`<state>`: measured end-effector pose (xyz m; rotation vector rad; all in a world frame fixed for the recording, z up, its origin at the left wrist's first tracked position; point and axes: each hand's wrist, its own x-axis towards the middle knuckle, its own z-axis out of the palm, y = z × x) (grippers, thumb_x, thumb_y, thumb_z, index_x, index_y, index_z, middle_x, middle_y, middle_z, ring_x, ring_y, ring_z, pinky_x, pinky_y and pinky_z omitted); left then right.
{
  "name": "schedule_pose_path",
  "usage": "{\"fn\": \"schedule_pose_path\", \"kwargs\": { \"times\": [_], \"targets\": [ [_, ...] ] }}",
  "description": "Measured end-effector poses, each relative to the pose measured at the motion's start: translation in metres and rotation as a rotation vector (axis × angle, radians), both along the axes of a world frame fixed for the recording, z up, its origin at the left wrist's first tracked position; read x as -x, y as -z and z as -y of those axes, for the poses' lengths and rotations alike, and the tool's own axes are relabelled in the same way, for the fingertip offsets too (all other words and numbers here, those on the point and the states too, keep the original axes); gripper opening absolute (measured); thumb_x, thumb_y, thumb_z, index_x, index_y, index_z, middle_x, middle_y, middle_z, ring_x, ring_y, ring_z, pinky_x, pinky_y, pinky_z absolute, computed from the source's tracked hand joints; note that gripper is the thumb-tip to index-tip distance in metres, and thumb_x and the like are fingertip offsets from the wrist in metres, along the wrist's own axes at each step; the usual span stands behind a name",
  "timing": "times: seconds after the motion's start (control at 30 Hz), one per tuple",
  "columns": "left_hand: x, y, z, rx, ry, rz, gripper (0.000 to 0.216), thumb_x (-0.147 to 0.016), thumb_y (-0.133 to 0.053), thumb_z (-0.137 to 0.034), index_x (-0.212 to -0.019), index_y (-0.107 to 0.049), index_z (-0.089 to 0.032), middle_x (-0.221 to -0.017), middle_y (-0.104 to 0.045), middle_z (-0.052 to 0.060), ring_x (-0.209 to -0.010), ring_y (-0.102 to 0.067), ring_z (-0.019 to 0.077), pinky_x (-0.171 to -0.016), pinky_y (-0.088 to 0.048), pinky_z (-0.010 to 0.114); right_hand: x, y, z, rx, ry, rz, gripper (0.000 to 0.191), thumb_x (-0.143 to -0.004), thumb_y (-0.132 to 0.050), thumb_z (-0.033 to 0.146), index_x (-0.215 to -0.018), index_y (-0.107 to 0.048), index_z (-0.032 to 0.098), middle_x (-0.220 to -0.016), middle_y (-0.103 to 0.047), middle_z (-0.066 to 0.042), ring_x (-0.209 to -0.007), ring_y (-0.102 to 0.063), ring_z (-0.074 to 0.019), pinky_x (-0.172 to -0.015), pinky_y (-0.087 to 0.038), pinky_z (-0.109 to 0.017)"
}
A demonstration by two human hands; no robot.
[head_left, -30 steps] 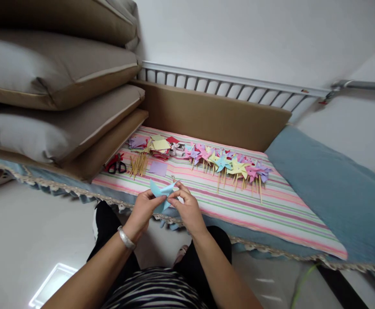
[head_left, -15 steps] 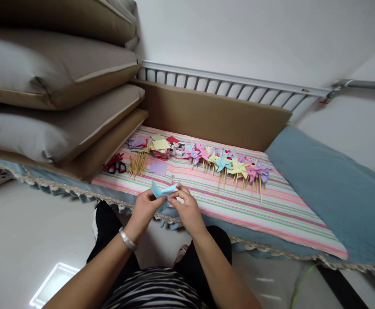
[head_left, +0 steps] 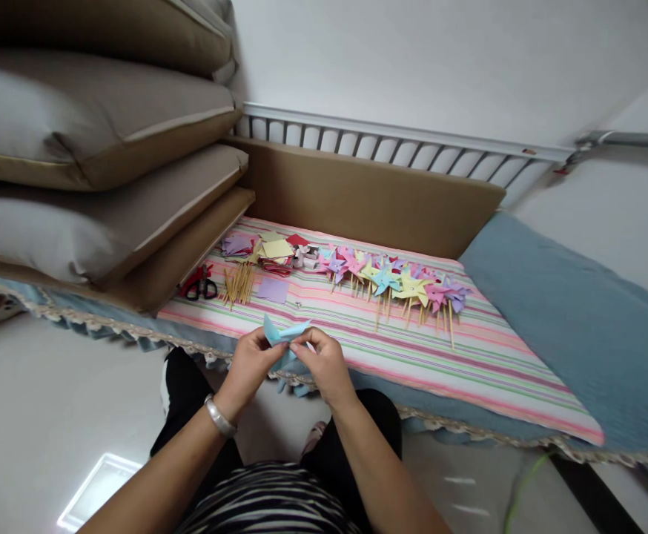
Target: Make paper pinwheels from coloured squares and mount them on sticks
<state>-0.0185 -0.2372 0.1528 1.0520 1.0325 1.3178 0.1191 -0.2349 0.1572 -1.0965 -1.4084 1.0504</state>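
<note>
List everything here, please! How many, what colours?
Folded paper: one, pale blue, held in front
Striped cloth: one, multicoloured, centre
Pinwheels: many, mixed, on cloth
Paper stacks: several, mixed, back left
Loose square: one, purple, near stacks
Sticks: many, tan, beside square
Scissors: at least one, black-handled, left of sticks
Cushions: at least three, grey-brown, far left
Panel: one, brown, behind cloth
Railing: one, grey, behind panel
Cover: one, blue, right
Pipe: one, grey, upper right
Trousers: one pair, black, bottom
Bracelet: one, silver, left wrist
Left hand, right hand: both on paper
</note>
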Motion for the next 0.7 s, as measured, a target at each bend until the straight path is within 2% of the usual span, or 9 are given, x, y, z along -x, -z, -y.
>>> {"fn": "schedule_pose_path", "kwargs": {
  "times": [0.33, 0.7],
  "targets": [
    [0.0017, -0.0068, 0.0024, 0.111, 0.113, 0.121, 0.024, -0.059, -0.076, -0.025, -0.079, -0.071, -0.012, -0.073, -0.07, 0.004, -0.066, -0.06, 0.0149, -0.067, -0.045, 0.026, -0.0028, 0.0026, -0.0007, 0.041, 0.022, -0.042, 0.008, -0.066, -0.064, 0.025, -0.065, -0.061, 0.019, -0.066, -0.059, 0.001, -0.067, -0.053, -0.0153, -0.066, -0.04, -0.027],
    [-0.0009, -0.0092, 0.0012, 0.155, 0.123, 0.144, 0.024, -0.055, -0.079, -0.025, -0.076, -0.073, -0.014, -0.07, -0.07, 0.004, -0.061, -0.059, 0.0133, -0.061, -0.044, 0.024, -0.0055, 0.0032, -0.0001, 0.046, 0.028, -0.037, 0.007, -0.066, -0.063, 0.025, -0.065, -0.06, 0.019, -0.064, -0.057, 0.001, -0.064, -0.05, -0.0144, -0.062, -0.04, -0.026]
  ]
}}
